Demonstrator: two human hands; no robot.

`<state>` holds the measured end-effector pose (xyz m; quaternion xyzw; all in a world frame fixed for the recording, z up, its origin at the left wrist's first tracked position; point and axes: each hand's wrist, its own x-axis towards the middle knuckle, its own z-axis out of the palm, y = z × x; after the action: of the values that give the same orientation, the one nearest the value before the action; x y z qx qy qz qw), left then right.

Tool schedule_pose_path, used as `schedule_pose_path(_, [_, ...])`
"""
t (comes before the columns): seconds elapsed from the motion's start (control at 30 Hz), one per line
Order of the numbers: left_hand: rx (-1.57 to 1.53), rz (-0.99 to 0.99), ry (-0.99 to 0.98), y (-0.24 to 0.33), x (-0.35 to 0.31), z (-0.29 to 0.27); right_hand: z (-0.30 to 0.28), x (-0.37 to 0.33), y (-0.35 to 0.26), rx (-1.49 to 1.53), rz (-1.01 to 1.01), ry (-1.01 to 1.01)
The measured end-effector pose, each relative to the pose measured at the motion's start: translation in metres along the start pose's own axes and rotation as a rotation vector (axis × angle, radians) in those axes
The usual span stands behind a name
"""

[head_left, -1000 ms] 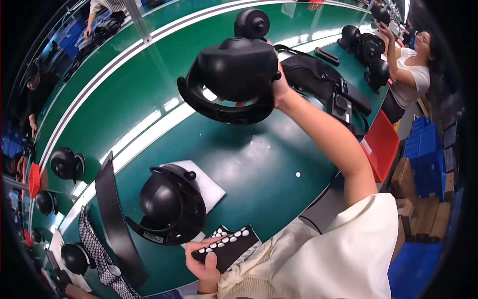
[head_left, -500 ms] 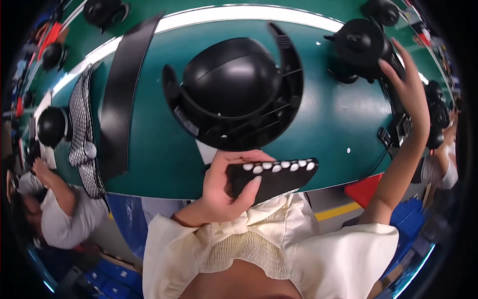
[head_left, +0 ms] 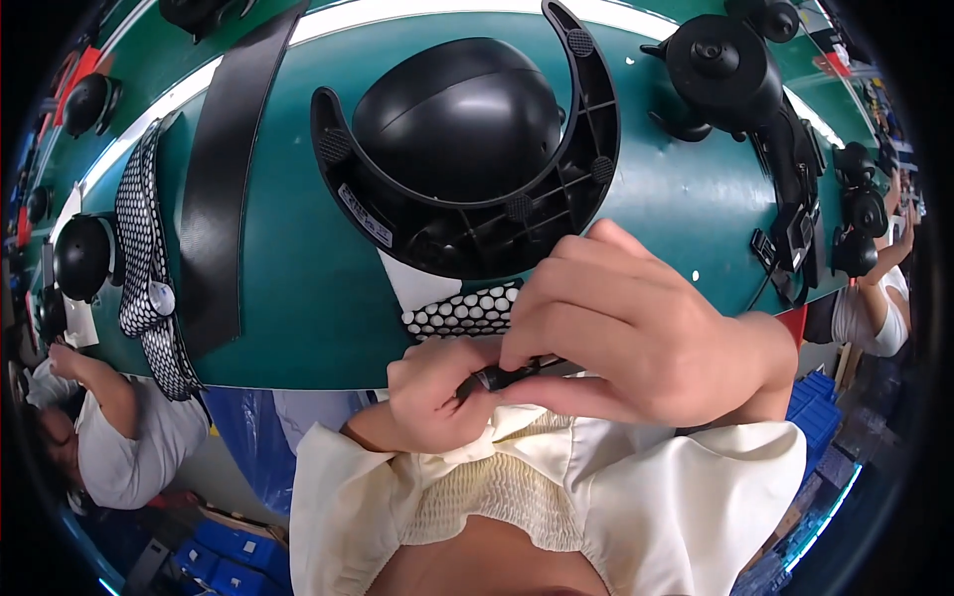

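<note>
Black, the small dotted strip (head_left: pixel 467 313) lay at the green tabletop (head_left: pixel 298 308) edge; left hand (head_left: pixel 437 392) and right hand (head_left: pixel 636 333) fingers pinched its end together. Peeling it well probably needed steady, even pull.

The helmet (head_left: pixel 457 129) sits in the middle of the bench (head_left: pixel 298 318). A curved frame (head_left: pixel 586 149) wraps around its near side. A flat strap (head_left: pixel 221 169) lies to its left, and a mesh strap (head_left: pixel 139 238) lies left of that. A sheet of dots (head_left: pixel 465 312) lies at the near edge, in front of the helmet. The left hand (head_left: pixel 437 387) and right hand (head_left: pixel 636 328) meet just in front of the sheet, touching a small part (head_left: pixel 497 377) between them. Another helmet (head_left: pixel 720 55) sits far right.
</note>
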<state>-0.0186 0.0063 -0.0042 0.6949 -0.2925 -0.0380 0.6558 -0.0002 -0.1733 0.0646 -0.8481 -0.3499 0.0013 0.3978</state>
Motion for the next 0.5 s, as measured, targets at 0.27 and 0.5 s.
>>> schedule_pose_path(0.27, [-0.087,-0.252,0.025,0.004,0.003,-0.004,0.009,-0.004,0.002,-0.313,-0.273,0.113])
schedule_pose_path(0.5, [-0.118,-0.339,0.016,0.002,0.001,-0.015,0.021,0.004,0.013,-0.424,-0.441,0.139])
